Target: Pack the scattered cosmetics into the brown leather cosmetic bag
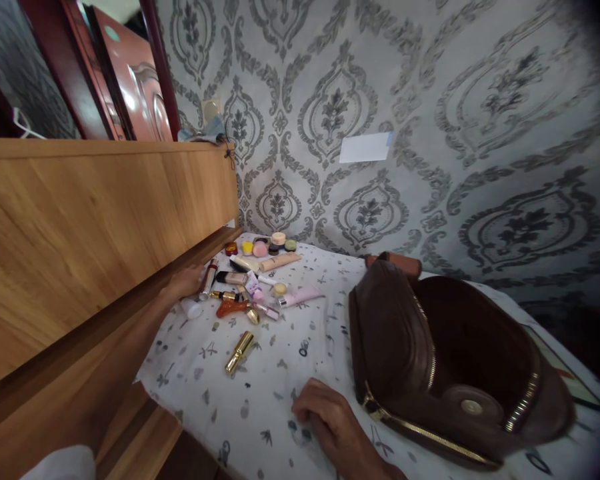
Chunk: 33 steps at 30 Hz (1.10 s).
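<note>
My left hand (186, 283) reaches far forward along the wooden board to the heap of cosmetics, its fingers at a red and silver tube (209, 278); whether they grip it I cannot tell. Around it lie a white jar (191, 308), an orange item (231, 307), a pink tube (300, 297), a beige tube (280, 261) and small round pots (260, 248). A gold lipstick (239, 352) lies alone nearer me. My right hand (330, 420) rests curled on the patterned sheet, empty, just left of an open brown zip bag (450, 360).
A tall wooden headboard (80, 227) runs along the left. The white patterned sheet (260, 407) covers the bed. Grey damask wallpaper stands behind, with a white paper slip (365, 147) stuck on it. A red door (135, 80) is at the upper left.
</note>
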Tool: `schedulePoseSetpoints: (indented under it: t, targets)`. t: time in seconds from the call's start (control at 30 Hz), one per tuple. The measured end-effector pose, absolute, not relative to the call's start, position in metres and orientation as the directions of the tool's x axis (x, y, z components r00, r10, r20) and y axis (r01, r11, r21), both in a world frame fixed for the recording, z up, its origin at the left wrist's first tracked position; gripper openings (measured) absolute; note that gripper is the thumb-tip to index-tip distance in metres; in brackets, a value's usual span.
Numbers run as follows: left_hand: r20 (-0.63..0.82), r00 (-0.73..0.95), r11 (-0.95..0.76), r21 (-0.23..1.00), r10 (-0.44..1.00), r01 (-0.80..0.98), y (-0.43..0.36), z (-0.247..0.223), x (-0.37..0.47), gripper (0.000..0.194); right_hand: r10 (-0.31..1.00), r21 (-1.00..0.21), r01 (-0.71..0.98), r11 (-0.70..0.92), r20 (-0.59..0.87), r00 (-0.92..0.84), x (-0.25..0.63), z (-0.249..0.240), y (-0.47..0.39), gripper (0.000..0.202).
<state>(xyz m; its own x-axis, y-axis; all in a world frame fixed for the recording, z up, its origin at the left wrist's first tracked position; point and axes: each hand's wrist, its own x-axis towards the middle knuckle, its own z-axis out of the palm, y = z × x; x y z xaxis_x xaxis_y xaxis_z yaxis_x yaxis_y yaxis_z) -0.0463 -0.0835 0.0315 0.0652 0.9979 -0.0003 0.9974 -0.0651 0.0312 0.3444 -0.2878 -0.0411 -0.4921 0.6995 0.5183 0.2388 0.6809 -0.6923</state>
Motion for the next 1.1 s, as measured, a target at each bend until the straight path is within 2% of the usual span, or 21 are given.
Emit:
schedulePoseSetpoints:
  t: [0.13, 0.27, 0.57, 0.77, 0.83, 0.97, 1.1]
  targets:
    - [0.045, 0.177, -0.177, -0.020, 0.983, 0.984, -0.078, 0.028, -0.013, 0.040, 0.700, -0.693, 0.242, 0.679, 0.514, -0.496, 0.345, -0.038, -0.289, 0.030]
    - [-0.003, 0.272, -0.272, -0.056, 0.962, 0.961, -0.058, 0.016, 0.022, 0.036, 0.710, -0.706, 0.235, 0.668, 0.511, -0.485, 0.344, -0.037, -0.288, 0.031]
    - [-0.049, 0.440, -0.443, -0.062, 0.897, 0.895, -0.024, 0.013, 0.065, 0.043, 0.708, -0.692, 0.249, 0.677, 0.521, -0.477, 0.343, -0.039, -0.289, 0.030]
    - [-0.002, 0.436, -0.435, -0.086, 0.900, 0.896, -0.030, 0.013, 0.068, 0.070, 0.720, -0.704, 0.257, 0.663, 0.504, -0.477, 0.344, -0.037, -0.290, 0.033]
    - [-0.004, 0.413, -0.412, -0.097, 0.911, 0.906, -0.029, 0.018, 0.065, 0.066, 0.718, -0.702, 0.254, 0.665, 0.508, -0.476, 0.344, -0.036, -0.290, 0.032]
    - [-0.008, 0.384, -0.382, -0.102, 0.923, 0.918, -0.027, 0.035, 0.069, 0.044, 0.716, -0.697, 0.256, 0.669, 0.513, -0.473, 0.344, -0.035, -0.291, 0.032]
    - [0.032, 0.504, -0.502, -0.047, 0.863, 0.864, -0.039, 0.043, 0.103, 0.041, 0.709, -0.687, 0.256, 0.680, 0.529, -0.467, 0.344, -0.035, -0.291, 0.034]
